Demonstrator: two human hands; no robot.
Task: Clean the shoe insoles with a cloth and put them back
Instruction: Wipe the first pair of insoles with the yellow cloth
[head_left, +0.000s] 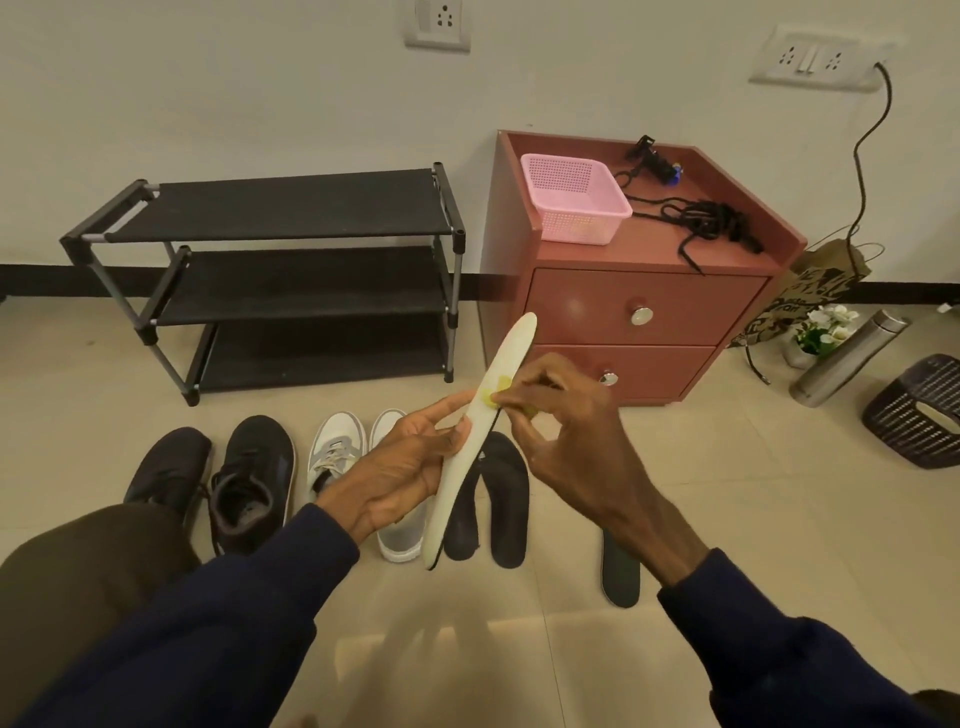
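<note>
Dark sleeves reach forward: both hands hold a white insole (452, 499) above the floor.

Left hand (410, 467) grips the insole at mid-length, fingers curled round it. It is seen nearly edge-on, its long axis tilted up and away, far tip toward the red drawer unit (644, 312). Right hand (566, 436) pinches a yellow cloth (491, 395) against its edge. Dark insoles (506, 493) lie on the tiles beneath, beside white shoes (337, 447).

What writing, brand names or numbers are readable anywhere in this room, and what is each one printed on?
No text here can be quoted.
Paper bag: bold black lettering, too warped and blurred to read.
White insole held in the left hand: no print visible.
Yellow cloth pinched in the right hand: no print visible.
Nothing else shows legible text.
</note>
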